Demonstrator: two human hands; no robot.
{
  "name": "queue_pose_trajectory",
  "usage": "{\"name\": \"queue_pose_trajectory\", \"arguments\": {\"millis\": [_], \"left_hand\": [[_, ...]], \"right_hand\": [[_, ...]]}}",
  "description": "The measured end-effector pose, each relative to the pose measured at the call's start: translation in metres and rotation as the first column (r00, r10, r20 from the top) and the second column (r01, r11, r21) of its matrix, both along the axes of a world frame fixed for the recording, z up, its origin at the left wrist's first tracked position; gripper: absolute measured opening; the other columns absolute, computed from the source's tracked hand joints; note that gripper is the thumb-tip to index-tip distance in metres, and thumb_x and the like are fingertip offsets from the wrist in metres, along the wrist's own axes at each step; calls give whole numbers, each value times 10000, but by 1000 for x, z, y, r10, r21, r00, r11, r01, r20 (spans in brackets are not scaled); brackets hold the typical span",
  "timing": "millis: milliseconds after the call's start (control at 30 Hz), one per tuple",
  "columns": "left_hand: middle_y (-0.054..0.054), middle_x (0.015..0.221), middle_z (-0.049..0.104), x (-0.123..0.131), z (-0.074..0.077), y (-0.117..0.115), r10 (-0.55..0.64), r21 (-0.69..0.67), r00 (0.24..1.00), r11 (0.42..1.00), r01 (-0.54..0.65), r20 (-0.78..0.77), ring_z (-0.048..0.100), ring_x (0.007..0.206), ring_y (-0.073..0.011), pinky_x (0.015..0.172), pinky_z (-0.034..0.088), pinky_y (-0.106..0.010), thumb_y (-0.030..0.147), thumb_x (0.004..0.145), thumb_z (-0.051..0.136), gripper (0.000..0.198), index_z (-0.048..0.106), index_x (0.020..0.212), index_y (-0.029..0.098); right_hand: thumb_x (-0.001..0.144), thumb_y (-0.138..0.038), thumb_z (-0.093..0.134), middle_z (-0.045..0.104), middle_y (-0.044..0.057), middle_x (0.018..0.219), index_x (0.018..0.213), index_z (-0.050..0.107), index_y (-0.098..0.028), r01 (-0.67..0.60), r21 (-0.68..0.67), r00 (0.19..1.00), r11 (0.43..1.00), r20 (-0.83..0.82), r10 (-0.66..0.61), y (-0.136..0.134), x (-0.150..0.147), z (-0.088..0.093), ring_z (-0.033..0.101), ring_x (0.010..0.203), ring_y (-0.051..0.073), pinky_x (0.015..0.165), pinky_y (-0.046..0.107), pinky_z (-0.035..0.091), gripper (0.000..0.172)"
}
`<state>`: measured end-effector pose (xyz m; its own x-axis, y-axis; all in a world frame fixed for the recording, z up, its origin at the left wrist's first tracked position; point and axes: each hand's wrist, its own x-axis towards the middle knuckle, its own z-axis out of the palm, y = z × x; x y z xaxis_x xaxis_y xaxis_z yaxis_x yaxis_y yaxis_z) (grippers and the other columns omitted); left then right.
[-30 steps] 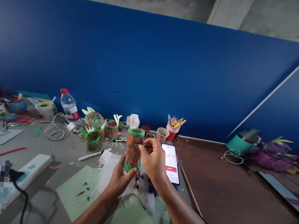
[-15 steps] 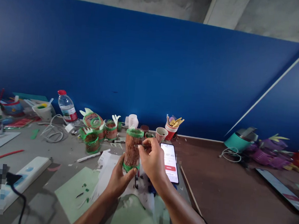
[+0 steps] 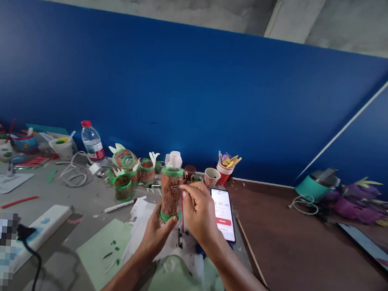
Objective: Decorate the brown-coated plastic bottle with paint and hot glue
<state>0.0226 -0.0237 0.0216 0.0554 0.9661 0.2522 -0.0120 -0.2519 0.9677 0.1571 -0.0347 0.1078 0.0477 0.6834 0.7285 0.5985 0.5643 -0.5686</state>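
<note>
My left hand (image 3: 155,234) grips the bottom of an upright brown cylinder with green bands (image 3: 171,194), held above the table. My right hand (image 3: 199,211) is closed in a pinch on a thin brush (image 3: 181,206) whose tip touches the cylinder's upper side. Under my hands lie white paper scraps (image 3: 140,213) and a pale green sheet (image 3: 103,250). A phone with a lit timer screen (image 3: 223,213) lies just to the right of my right hand.
Similar green-banded craft pots (image 3: 123,185) stand behind the cylinder, with a water bottle (image 3: 92,143), paper cups (image 3: 224,171), a white marker (image 3: 120,206) and cables (image 3: 75,176). A power strip (image 3: 41,228) lies at left. A teal pot (image 3: 315,184) and purple pieces (image 3: 356,201) sit on the brown table at right.
The view has shifted slightly. My right hand has dropped a little beside the cylinder, so the brush now hangs more upright. The left hand's grip has not changed.
</note>
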Motion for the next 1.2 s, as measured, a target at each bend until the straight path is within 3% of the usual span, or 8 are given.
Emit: {"name": "queue_pose_trajectory", "arguments": {"millis": [200,433,600,800,933,1200], "left_hand": [[-132,1196,674,-1,-2,1,-2,-5,1000,1000,2,-9,605,1130,-298,978,449,-417,438,772,674,554,544,1222,143],[-129,1219,671,1,1,1,-17,2,999,1000,17,34,596,1156,-304,987,446,-417,454,759,681,563,546,1218,157],[-130,1200,679,1,1,0,-19,3,999,1000,19,35,601,1141,-310,985,443,-440,435,763,681,530,554,1199,161],[-129,1170,695,1,7,1,43,-56,996,998,-39,77,617,1111,-321,977,443,-443,493,733,672,561,579,1170,155],[-128,1177,686,1,4,3,62,-31,997,998,-60,52,602,1127,-309,986,437,-433,461,734,669,554,569,1184,153],[-108,1197,670,2,-4,1,-22,59,998,998,19,58,604,1113,-284,994,450,-421,347,734,666,541,544,1226,158]], "right_hand": [[898,-131,434,637,102,912,1034,696,-151,32,-34,996,999,84,-29,2,-2,-4,643,834,202,757,310,524,296],[912,-139,437,639,90,932,1052,689,-170,-8,-8,1000,1000,8,8,1,-2,-6,643,872,189,787,301,528,289],[920,-146,425,647,109,929,1048,693,-150,3,-17,999,1000,52,-2,2,-5,-6,645,858,202,764,319,531,297],[925,-145,438,647,87,912,1016,691,-173,-18,22,999,1000,-44,19,-2,0,3,638,855,189,769,313,525,270],[919,-155,467,639,75,886,976,690,-182,-26,33,997,999,-70,28,-9,3,10,629,808,185,719,311,522,232],[902,-172,514,678,61,897,967,690,-221,-225,-113,970,968,61,233,-27,-8,10,658,842,200,723,305,528,194]]}}
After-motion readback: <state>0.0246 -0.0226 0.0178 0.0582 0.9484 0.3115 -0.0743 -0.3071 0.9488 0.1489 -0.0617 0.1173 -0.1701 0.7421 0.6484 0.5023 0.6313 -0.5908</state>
